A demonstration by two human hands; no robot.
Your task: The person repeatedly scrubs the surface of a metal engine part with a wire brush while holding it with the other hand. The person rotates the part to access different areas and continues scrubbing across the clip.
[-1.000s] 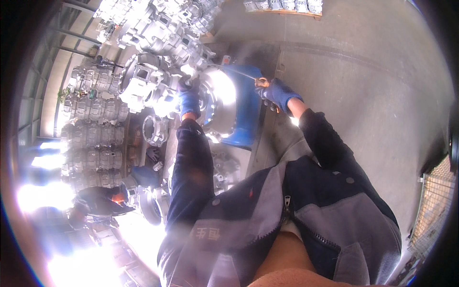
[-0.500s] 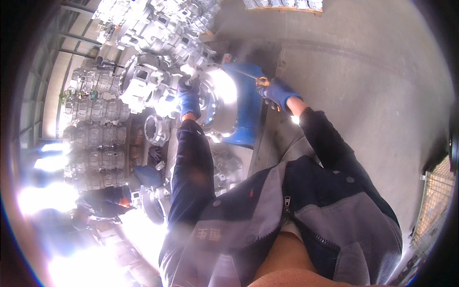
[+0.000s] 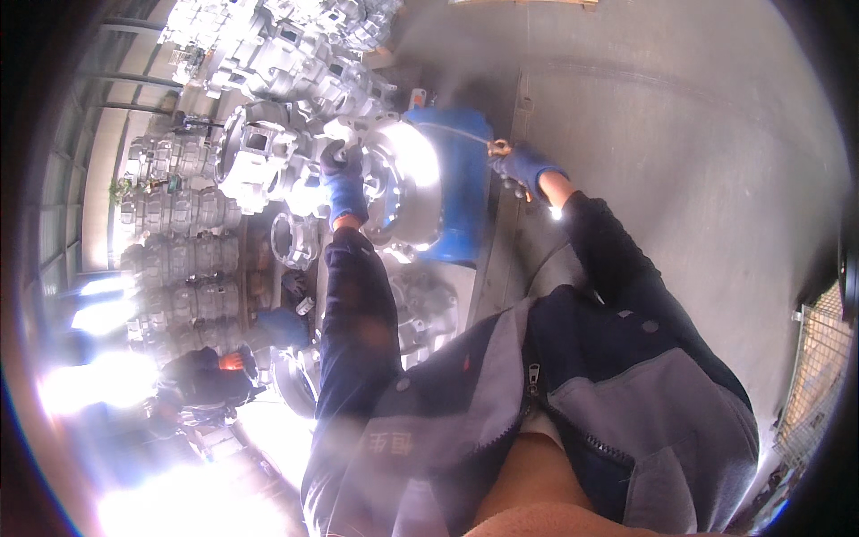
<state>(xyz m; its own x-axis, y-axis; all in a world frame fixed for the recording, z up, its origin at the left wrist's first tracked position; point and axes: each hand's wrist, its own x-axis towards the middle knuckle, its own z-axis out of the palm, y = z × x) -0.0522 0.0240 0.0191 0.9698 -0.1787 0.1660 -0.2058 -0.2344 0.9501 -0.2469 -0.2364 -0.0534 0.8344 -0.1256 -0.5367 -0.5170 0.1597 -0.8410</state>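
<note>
A large round silver metal casting (image 3: 419,183), with a wide flanged ring, stands in front of me, its face washed out by glare. My left hand (image 3: 344,188), in a blue glove with grey fingertips, is closed on the casting's left side; its fingertips are partly lost in brightness. To the right of the casting, my right hand (image 3: 528,170), also gloved, is closed round the brownish handle end of a long thin rod-like tool (image 3: 461,134). The tool's shaft runs left to the casting's upper rim, where glare hides its tip. A blue plastic drum (image 3: 463,192) is just behind the casting.
Similar castings (image 3: 259,148) are crowded at the far left, with stacked rows (image 3: 179,255) beyond. A smaller ring casting (image 3: 293,240) lies left of my arm. Another person in dark clothing (image 3: 201,380) is at lower left. A wire mesh cage (image 3: 810,367) stands at right.
My view has shifted slightly. The rod-like tool lies at a flatter angle, and my right hand has moved a little. My left hand stays on the casting. The other person's arm has shifted.
</note>
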